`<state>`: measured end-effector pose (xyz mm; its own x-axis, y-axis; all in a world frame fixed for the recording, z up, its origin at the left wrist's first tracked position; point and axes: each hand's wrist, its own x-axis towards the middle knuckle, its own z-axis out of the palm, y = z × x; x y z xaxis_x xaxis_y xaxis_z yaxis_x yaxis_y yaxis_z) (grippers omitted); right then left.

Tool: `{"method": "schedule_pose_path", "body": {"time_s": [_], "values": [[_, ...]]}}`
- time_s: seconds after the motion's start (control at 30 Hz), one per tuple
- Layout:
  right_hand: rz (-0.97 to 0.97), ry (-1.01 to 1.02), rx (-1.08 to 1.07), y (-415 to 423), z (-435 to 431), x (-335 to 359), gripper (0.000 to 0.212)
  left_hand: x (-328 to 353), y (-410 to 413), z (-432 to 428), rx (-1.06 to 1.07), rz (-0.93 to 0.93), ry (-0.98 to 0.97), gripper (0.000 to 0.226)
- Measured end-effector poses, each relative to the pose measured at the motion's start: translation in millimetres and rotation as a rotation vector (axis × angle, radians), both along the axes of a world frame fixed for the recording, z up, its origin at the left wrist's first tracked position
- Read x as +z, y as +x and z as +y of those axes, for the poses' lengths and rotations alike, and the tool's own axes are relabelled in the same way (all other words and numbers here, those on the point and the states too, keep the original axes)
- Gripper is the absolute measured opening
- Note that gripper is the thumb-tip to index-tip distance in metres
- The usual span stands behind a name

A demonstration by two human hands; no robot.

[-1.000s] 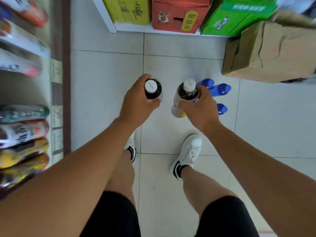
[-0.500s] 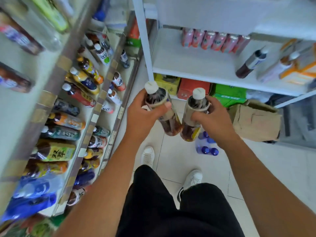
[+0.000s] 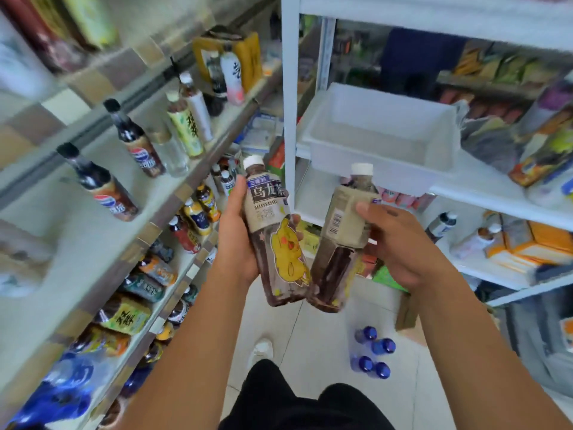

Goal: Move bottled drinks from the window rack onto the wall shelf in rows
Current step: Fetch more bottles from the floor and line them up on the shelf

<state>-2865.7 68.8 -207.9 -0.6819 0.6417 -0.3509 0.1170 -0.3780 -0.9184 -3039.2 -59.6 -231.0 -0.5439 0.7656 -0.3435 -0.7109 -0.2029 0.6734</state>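
Dark tea in two white-capped bottles, held up at chest height in the head view between the two sets of shelves. Left hand wrapped round the left bottle, thumb along its near side, fingertips curling out past the yellow cartoon label on the far side; cap tipped slightly to the left. Right hand closed round the right bottle, thumb pressed on the pale label next to the barcode, other fingers hidden behind. Bottoms of both bottles touching or nearly so, caps well apart. To the left, the wall shelf slanting away, loaded with cola bottles on an upper level and many blurred drinks below. To the right, the white rack with a white plastic bin on a middle level, just beyond the right bottle's cap; further bottles and orange cartons on its lower levels. Down on the tiled floor, a cluster of blue-capped bottles and one white shoe.
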Motion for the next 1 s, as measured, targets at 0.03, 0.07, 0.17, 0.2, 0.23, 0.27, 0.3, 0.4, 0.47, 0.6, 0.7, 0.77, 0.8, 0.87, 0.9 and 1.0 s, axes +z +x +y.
{"method": "schedule_pose_path", "body": {"time_s": [0.03, 0.07, 0.17, 0.2, 0.23, 0.27, 0.3, 0.4, 0.47, 0.6, 0.7, 0.77, 0.8, 0.87, 0.9, 1.0], "values": [[-0.004, -0.004, -0.012, -5, 1, 6, 0.039, 7, -1, -2, 0.003, -0.038, 0.043, 0.06], [0.004, -0.018, -0.027, -11, 2, 14, 0.039, 14, -4, -4, 0.0, -0.079, 0.081, 0.059], [0.082, -0.118, -0.047, -32, 2, 35, 0.046, 28, -20, -10, -0.027, -0.163, 0.182, 0.068], [0.094, -0.133, -0.054, -40, 1, 40, 0.051, 31, -29, -12, -0.034, -0.165, 0.197, 0.07], [0.108, -0.13, -0.058, -48, 1, 43, 0.056, 35, -37, -13, -0.019, -0.151, 0.198, 0.071], [0.121, -0.125, -0.061, -57, 1, 48, 0.056, 36, -46, -15, 0.019, -0.117, 0.197, 0.072], [0.124, -0.11, -0.063, -67, 2, 50, 0.052, 39, -56, -15, 0.062, -0.069, 0.196, 0.074], [-0.018, -0.008, -0.066, -102, 2, 63, 0.045, 53, -81, -13, 0.147, 0.01, 0.186, 0.075], [-0.134, 0.057, -0.042, -128, 2, 68, 0.075, 63, -100, -11, 0.195, -0.012, 0.162, 0.061], [-0.244, 0.115, -0.049, -175, -1, 73, 0.091, 80, -134, -9, 0.122, -0.027, 0.003, 0.049], [-0.236, 0.074, -0.041, -199, -5, 74, 0.066, 80, -155, -15, 0.022, -0.066, -0.041, 0.05], [-0.215, 0.019, 0.0, -211, -8, 76, 0.048, 80, -168, -20, -0.019, -0.086, -0.049, 0.051], [-0.194, -0.014, 0.022, -215, -10, 77, 0.045, 79, -176, -21, -0.03, -0.067, -0.062, 0.052], [-0.146, -0.066, 0.037, -227, -12, 76, 0.052, 79, -189, -23, -0.053, 0.0, -0.115, 0.056], [-0.117, -0.087, 0.027, -233, -14, 75, 0.059, 81, -195, -25, -0.074, 0.034, -0.134, 0.059], [-0.019, -0.145, 0.014, -253, -19, 78, 0.066, 87, -210, -31, -0.09, 0.144, -0.166, 0.059]]}}
